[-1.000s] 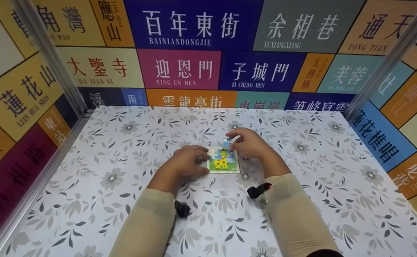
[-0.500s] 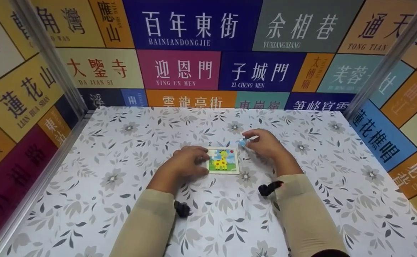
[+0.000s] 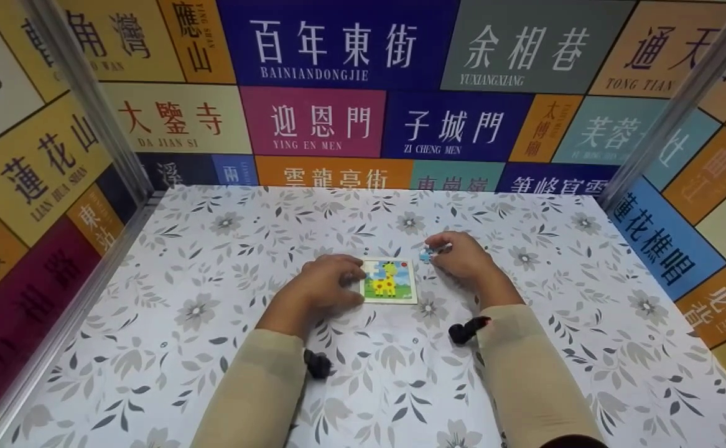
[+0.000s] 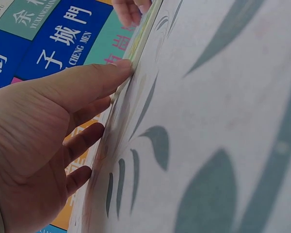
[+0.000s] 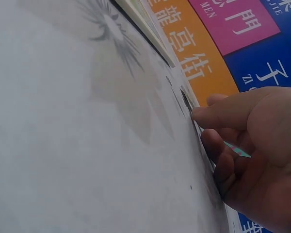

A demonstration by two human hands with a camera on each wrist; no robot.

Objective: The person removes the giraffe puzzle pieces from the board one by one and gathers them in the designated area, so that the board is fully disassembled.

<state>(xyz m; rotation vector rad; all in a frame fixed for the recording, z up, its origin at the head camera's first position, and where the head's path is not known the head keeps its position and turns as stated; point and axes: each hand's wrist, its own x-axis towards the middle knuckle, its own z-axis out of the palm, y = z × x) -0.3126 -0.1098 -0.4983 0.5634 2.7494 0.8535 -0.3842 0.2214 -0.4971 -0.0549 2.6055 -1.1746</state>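
Note:
A small square giraffe jigsaw puzzle (image 3: 390,282) in a pale frame lies flat on the table. Its upper left part looks pale, without picture. My left hand (image 3: 331,281) holds the board by its left side, fingers at the top and thumb at the lower left corner. In the left wrist view the thumb (image 4: 106,80) rests against the board's edge. To the right of the board, my right hand (image 3: 462,256) pinches a small blue puzzle piece (image 3: 425,256) close to the tabletop. The fingers hide that piece in the right wrist view.
The table (image 3: 213,373) is covered with a white cloth of grey leaves and flowers. Panels with large Chinese characters (image 3: 331,43) stand behind and along both sides. Metal posts (image 3: 98,99) mark the corners. A small black camera sits at each wrist.
My right hand has carried the blue piece from above the board's upper right corner to the right, then lowered it slightly. A red dot now shows at that corner. The left hand stays put.

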